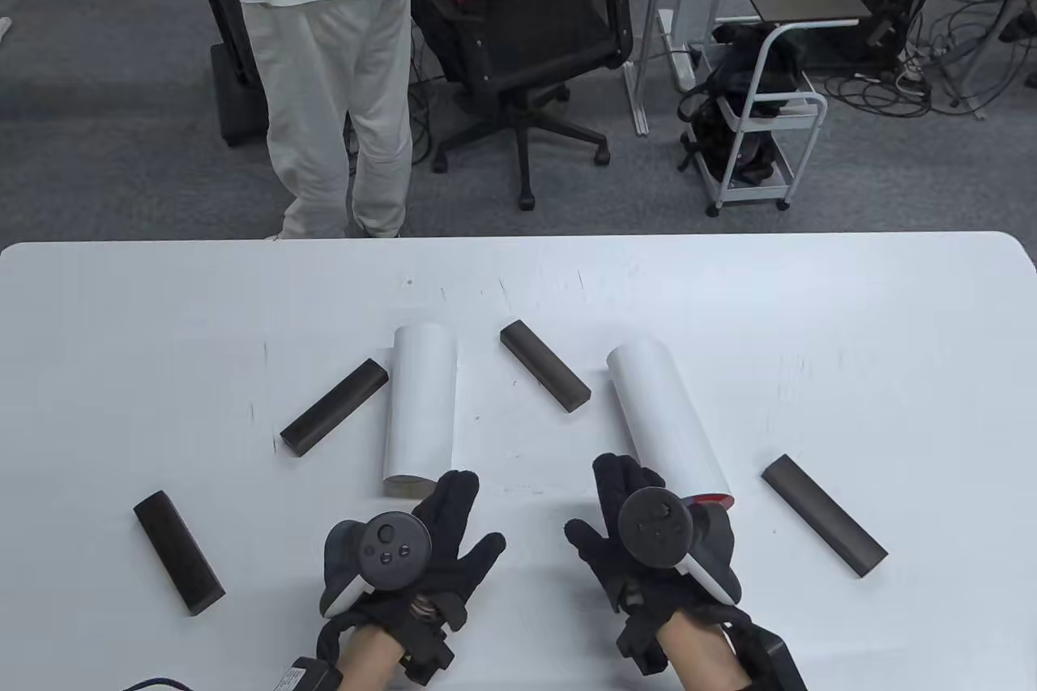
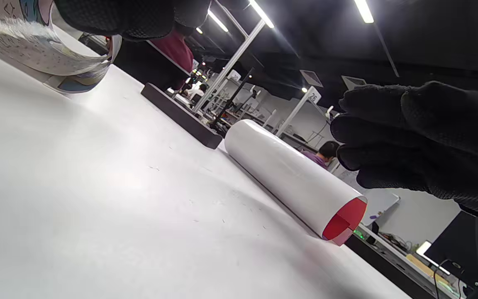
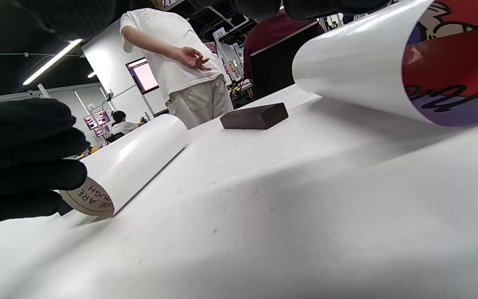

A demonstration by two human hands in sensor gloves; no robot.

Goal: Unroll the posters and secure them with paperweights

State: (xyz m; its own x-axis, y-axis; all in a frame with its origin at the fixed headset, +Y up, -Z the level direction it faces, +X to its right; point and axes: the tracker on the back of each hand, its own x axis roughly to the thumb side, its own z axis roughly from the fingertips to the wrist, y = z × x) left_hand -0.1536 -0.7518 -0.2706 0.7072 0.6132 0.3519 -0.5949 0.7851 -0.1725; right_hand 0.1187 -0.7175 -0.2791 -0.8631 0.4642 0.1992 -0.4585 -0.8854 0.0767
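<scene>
On your white table [image 1: 810, 302] lie 2 rolled posters: left poster [image 1: 421, 411] and right poster [image 1: 668, 420], among 4 dark weights [image 1: 334, 406]. Your left hand [image 1: 413, 553] is spread open at the left poster's near end; your right hand [image 1: 648, 537] is open-fingered beside the right poster's.

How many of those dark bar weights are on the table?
4 in the table view: one at far left, one left of the left roll, one between the rolls, one at far right. None appears hidden.
</scene>
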